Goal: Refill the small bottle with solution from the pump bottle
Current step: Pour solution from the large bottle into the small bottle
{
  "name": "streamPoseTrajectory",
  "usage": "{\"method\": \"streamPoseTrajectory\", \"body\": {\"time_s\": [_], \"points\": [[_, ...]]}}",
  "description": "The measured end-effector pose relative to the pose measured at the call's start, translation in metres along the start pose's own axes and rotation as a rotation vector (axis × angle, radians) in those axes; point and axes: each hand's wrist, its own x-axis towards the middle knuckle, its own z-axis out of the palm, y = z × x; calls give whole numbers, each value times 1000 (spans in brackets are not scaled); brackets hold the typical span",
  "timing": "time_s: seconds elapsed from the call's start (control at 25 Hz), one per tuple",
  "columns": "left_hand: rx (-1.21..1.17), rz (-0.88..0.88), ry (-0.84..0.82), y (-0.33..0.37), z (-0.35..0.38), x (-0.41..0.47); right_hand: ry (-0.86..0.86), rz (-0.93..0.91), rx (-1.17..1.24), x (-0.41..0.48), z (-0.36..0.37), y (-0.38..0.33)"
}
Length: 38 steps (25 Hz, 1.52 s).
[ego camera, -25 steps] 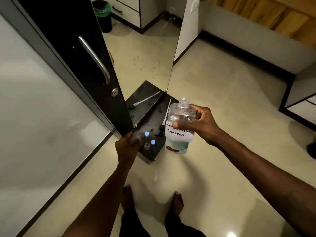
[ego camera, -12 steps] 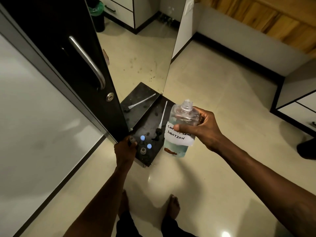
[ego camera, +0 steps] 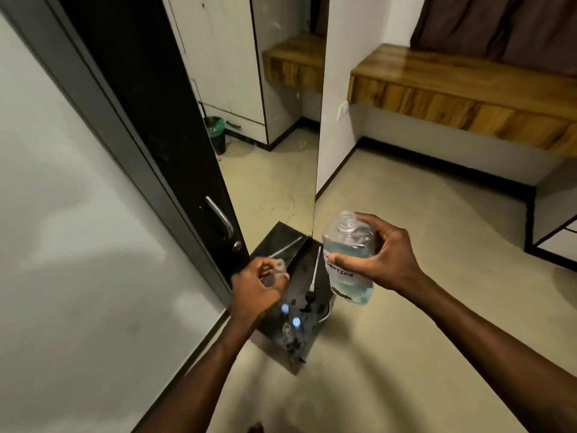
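Over the black ledge (ego camera: 296, 282), left hand (ego camera: 256, 285) gripping the small bottle (ego camera: 276, 270) and right hand (ego camera: 387, 257) clamped round the pump bottle (ego camera: 346, 254), we align neck over mouth before tilting slowly

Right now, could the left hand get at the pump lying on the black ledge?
Probably yes: the pump lies close beside the left hand with nothing between. But that hand grips the small bottle, so its fingers are busy.
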Motion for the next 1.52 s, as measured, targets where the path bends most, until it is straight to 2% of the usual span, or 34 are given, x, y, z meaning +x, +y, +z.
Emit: {"method": "streamPoseTrajectory", "body": {"time_s": [0.16, 0.28, 0.48, 0.64, 0.92, 1.52], "points": [[-109, 196, 15, 79, -12, 2, -50, -192, -342, 4, -30, -29], [-141, 320, 14, 121, -14, -5, -68, -266, -578, 11, -46, -44], [-177, 410, 51, 146, -17, -14, -26, -392, -884, 14, -65, -69], [-189, 424, 73, 146, -18, -15, -55, -387, -1058, 17, -72, -74], [-186, 417, 91, 143, -16, -17, -121, -353, -1212, 18, -73, -82], [-167, 445, 84, 140, -8, -16, -202, -292, -1339, 17, -77, -102]]}}
